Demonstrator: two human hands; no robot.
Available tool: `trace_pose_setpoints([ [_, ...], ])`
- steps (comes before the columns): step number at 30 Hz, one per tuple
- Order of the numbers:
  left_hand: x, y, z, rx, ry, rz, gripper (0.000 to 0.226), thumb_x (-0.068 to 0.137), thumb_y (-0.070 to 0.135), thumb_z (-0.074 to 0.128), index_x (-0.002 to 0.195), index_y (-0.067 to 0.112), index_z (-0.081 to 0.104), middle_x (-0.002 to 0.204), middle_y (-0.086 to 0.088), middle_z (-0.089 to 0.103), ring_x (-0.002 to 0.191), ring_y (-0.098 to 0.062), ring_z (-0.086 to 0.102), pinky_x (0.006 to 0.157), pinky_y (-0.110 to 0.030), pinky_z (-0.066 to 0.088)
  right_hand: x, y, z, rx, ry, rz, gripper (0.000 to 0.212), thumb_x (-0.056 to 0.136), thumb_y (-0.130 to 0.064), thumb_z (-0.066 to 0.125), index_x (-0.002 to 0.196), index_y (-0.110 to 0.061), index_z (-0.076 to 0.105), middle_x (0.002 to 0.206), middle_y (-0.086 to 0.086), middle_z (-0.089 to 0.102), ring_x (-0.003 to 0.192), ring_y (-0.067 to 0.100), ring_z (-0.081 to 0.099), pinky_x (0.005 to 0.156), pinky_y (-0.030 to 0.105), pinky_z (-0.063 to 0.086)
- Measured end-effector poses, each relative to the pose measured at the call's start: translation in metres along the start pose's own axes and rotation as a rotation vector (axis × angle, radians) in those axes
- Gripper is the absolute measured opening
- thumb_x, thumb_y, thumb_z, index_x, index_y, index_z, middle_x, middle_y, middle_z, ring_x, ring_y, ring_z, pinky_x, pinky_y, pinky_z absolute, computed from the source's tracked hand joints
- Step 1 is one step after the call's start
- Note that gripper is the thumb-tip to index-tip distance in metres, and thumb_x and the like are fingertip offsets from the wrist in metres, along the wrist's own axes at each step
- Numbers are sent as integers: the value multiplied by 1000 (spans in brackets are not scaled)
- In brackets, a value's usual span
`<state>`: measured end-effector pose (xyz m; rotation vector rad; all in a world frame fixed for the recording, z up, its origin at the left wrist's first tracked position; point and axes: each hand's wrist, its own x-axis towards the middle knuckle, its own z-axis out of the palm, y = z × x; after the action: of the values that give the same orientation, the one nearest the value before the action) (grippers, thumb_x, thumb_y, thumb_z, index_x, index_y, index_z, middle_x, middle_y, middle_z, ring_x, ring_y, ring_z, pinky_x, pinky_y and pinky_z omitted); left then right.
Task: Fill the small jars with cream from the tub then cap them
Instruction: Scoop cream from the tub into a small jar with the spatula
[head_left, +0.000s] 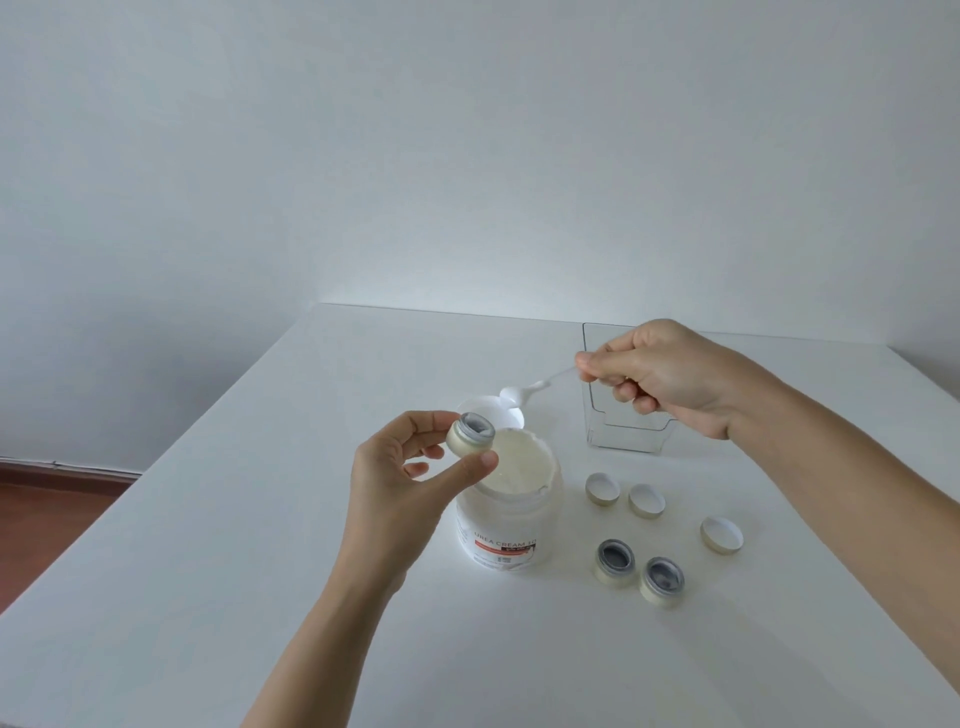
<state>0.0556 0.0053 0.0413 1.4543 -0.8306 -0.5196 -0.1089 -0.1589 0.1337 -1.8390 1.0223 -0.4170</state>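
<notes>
Head view, white desk (218, 519). The open cream tub (511, 499) stands at centre. The left hand (405, 483), at the tub's 9 o'clock, pinches a small open jar (470, 434) between thumb and fingertips, above the tub's rim. The right hand (665, 376), at 1 o'clock, grips a white spoon (524, 391) by its handle, bowl toward the jar. Two open jars (638, 571) sit at 4 o'clock, three caps (647, 501) at 3 o'clock, a clear box (623, 426) behind.

A clear plastic bin (623, 421) stands on the white table (260, 519), before a plain white wall (415, 156).
</notes>
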Motion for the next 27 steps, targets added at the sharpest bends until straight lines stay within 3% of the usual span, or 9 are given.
trace_pose_setpoints([
  [4,1,3,3,-26,-22,4,32,63,27,92,88,35,75,90,13,77,80,-2,61,77,-28,45,-2,-7,8,-41,16,-42,22,86,-33,67,73,-16,69,70,-6,55,63,8,45,63,24,34],
  [6,1,5,5,-39,-21,6,32,60,32,90,89,34,75,92,12,77,80,-6,62,78,-29,46,-5,-8,13,-82,54,-87,23,89,-33,64,77,-14,70,56,-20,55,56,-2,49,68,23,36],
  [9,0,7,7,-57,-14,0,34,58,37,88,89,31,75,93,8,78,79,-10,63,79,-31,47,-10,-8,22,-160,139,-210,28,91,-29,61,78,-6,69,32,-18,40,35,0,40,47,11,31],
  [11,0,7,7,-63,-13,-5,34,59,38,88,89,30,76,92,7,78,78,-10,62,79,-31,47,-15,-6,28,-225,219,-343,27,90,-29,63,72,-9,67,36,-16,42,39,1,40,45,10,29],
  [15,0,7,8,-73,-8,-6,34,60,40,87,90,30,76,93,6,79,81,-17,63,78,-33,47,-29,-5,37,-372,379,-680,14,86,-26,68,72,-20,68,66,-12,54,66,-4,50,62,9,36],
  [19,1,8,8,-100,3,-5,38,58,45,86,90,28,76,93,4,79,95,-35,66,84,-45,54,-40,0,39,-426,431,-944,6,84,-16,71,80,-12,74,75,2,57,66,9,54,64,18,43],
  [22,1,8,8,-111,6,-1,40,57,47,86,91,28,77,93,3,79,97,-36,65,92,-50,52,-43,5,39,-462,476,-1010,7,84,-14,71,82,-9,75,74,4,56,64,15,51,61,16,39],
  [27,2,8,7,-124,4,-9,39,57,47,86,90,29,76,94,5,79,98,-32,66,92,-46,54,-47,7,36,-444,529,-1011,6,85,-13,70,82,-10,75,74,4,56,64,14,51,64,10,36],
])
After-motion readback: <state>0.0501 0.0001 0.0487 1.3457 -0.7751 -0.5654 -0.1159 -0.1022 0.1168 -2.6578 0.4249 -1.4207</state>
